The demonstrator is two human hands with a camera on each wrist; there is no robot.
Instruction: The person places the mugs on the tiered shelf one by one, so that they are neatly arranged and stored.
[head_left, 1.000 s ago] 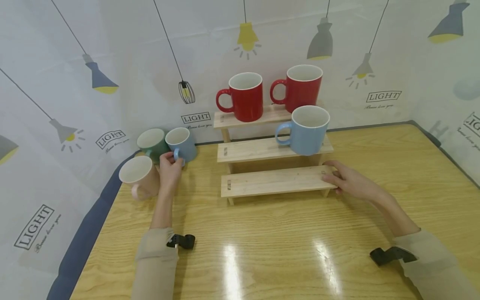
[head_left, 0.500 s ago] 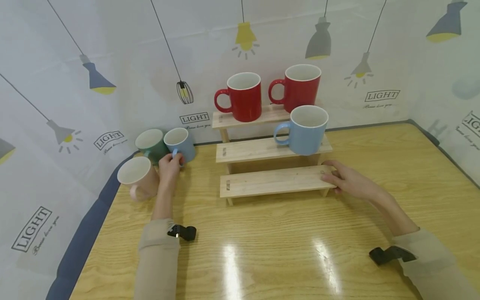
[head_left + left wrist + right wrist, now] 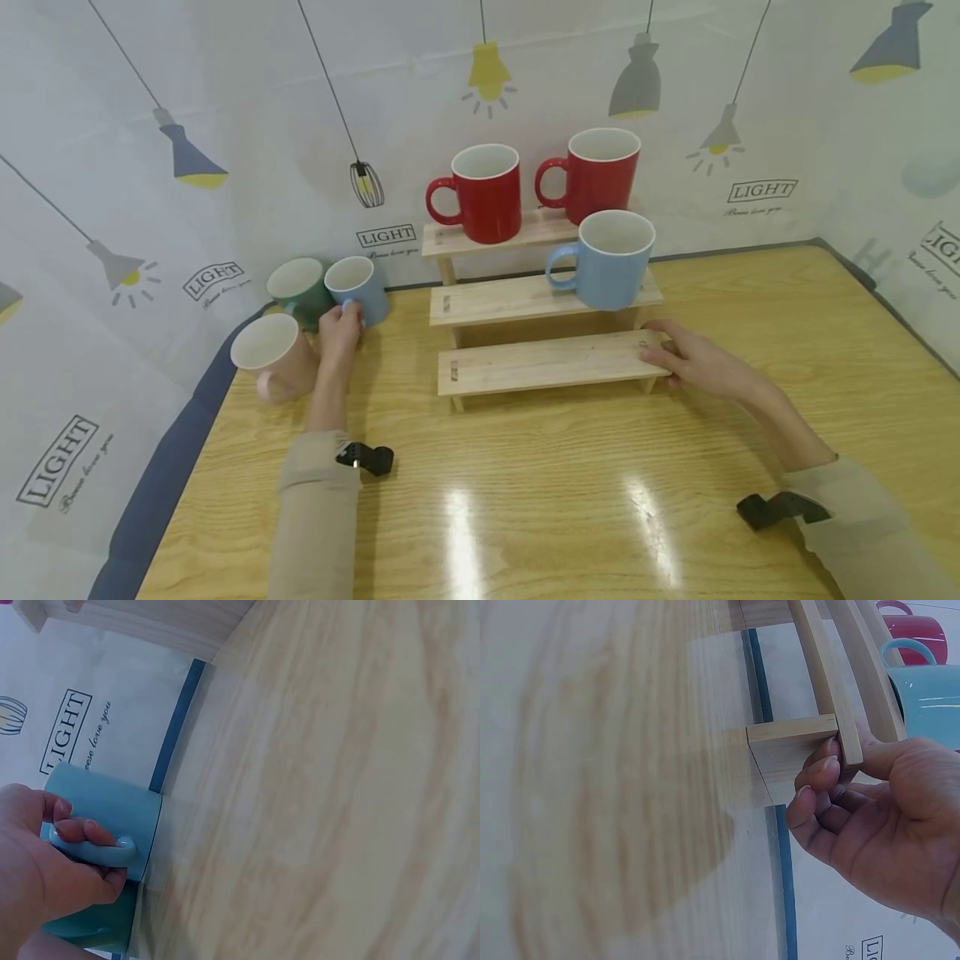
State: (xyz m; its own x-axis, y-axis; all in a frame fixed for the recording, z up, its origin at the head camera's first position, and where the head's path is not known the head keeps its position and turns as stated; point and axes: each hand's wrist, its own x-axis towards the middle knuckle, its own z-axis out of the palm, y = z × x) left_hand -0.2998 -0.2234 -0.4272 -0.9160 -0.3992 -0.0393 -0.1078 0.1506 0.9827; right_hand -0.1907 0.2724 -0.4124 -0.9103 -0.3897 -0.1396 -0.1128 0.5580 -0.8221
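Left hand (image 3: 340, 335) gripping the handle of a light-blue mug (image 3: 373, 300), fingers curled round it. Mug upright at rear left of the worktop (image 3: 555, 483), just beside a green mug (image 3: 303, 305); pink mug (image 3: 294, 363) nearer the person. Right hand (image 3: 699, 360) pinching the right end of the wooden rack's (image 3: 517, 367) lowest tier. Second blue mug (image 3: 611, 273) on middle tier, two red mugs (image 3: 491, 204) on top.
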